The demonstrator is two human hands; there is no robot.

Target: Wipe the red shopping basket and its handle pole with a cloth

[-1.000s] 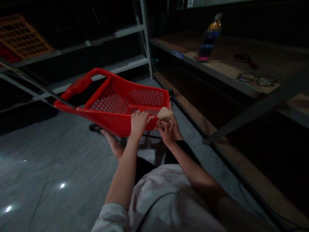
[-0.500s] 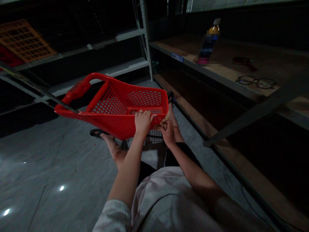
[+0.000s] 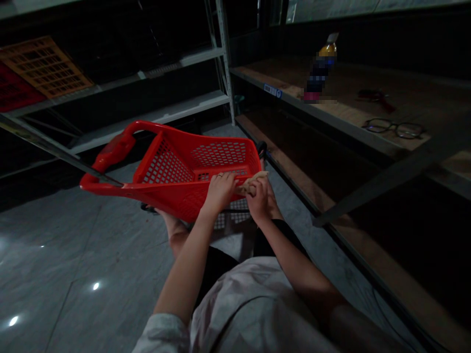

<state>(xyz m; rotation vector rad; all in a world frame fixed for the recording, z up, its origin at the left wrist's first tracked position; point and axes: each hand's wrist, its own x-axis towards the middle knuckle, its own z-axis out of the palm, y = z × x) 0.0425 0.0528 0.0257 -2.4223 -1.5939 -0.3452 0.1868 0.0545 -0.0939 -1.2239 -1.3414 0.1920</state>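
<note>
A red plastic shopping cart (image 3: pixel 165 189) with perforated sides stands crosswise in front of my knees, its handle to the left. My left hand (image 3: pixel 221 191) grips the cart's near rim, fingers hooked over the edge and thumb side to the right. Just to the right, my right hand (image 3: pixel 258 200) is closed on a crumpled tan cloth (image 3: pixel 261 175) at the cart's near right corner. The cloth lies against the rim and partly sticks out above my fingers. Some of it is hidden behind the hand. The part of the basket's inside that shows holds nothing visible.
At right, a wooden shelf (image 3: pixel 346 110) carries a blurred-out bottle (image 3: pixel 320 71), eyeglasses (image 3: pixel 395 128) and a small dark red item (image 3: pixel 379 97). A slanted metal bar (image 3: pixel 375 181) crosses before it. A metal rack (image 3: pixel 191 105) with an orange crate (image 3: pixel 47 68) stands behind the cart.
My right hand has shifted slightly at the cart's corner, and more of the tan cloth now shows above the rim. My left hand keeps its grip. The view has tilted a little.
</note>
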